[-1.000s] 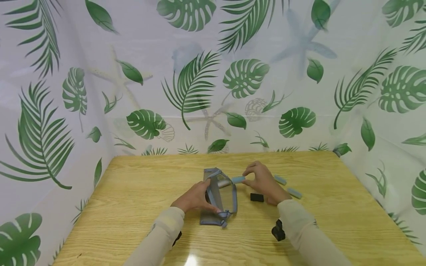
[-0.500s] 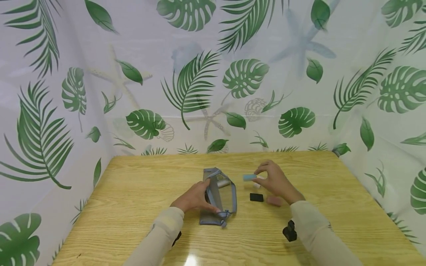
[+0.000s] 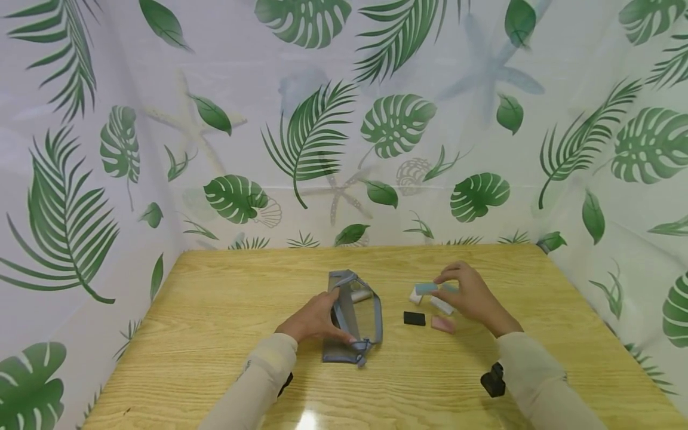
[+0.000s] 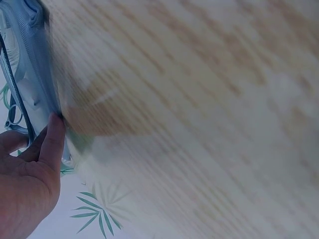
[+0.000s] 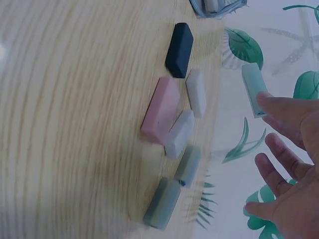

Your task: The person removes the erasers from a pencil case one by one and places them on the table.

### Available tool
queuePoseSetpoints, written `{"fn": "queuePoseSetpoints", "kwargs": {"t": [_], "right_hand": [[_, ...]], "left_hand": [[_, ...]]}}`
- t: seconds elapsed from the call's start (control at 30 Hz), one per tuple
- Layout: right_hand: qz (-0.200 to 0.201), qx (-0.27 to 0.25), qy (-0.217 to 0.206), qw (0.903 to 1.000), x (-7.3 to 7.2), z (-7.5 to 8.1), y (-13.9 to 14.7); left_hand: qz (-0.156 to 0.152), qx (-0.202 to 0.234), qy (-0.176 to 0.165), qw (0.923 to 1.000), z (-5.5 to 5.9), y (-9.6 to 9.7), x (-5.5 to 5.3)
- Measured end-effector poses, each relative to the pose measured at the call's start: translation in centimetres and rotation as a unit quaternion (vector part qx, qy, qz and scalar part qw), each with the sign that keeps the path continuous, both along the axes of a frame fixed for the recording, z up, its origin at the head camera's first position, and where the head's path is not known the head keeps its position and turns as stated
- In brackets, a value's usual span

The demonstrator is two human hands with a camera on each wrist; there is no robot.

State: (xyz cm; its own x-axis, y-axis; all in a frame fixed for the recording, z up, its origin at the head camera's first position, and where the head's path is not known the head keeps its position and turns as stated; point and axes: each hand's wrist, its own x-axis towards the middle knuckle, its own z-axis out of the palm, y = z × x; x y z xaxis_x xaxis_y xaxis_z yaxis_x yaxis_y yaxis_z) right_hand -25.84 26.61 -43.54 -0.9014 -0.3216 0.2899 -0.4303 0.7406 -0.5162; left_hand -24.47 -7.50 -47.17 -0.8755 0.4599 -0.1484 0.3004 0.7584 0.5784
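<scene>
My left hand [image 3: 314,319] grips a grey-blue mesh zip pouch [image 3: 378,322], its mouth spread toward the right. A whitish block [image 3: 361,295] shows inside. In the left wrist view the fingers pinch the pouch's blue fabric [image 4: 35,64]. To the right, my right hand [image 3: 473,295] pinches a light blue eraser [image 3: 424,288] between thumb and fingertips, raised over the table. The right wrist view shows this eraser [image 5: 253,82] at the fingertips, the other fingers spread apart. Below it lie a black eraser [image 3: 414,319] and a pink eraser [image 3: 443,324].
Two white erasers, one white eraser [image 5: 196,93] beside the black one and another white eraser [image 5: 180,133] against the pink one, lie on the wooden table [image 3: 215,310]. Two blue-green erasers, one nearer blue-green eraser [image 5: 162,203], lie beyond them. A leaf-print curtain [image 3: 333,149] surrounds the table.
My right hand has carried the light blue eraser rightward from the pouch's mouth to above the loose erasers. The left hand and pouch stay in place.
</scene>
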Motion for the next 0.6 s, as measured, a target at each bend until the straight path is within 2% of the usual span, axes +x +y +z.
{"fn": "queuePoseSetpoints", "kwargs": {"t": [0.27, 0.6], "right_hand": [[-0.020, 0.006, -0.005, 0.9998, 0.6, -0.8, 2.1], [-0.027, -0.007, -0.016, 0.9995, 1.7, -1.3, 4.3]], "left_hand": [[-0.005, -0.003, 0.007, 1.0000, -0.5, -0.1, -0.3], [-0.005, 0.002, 0.005, 1.0000, -0.3, 0.0, -0.2]]}}
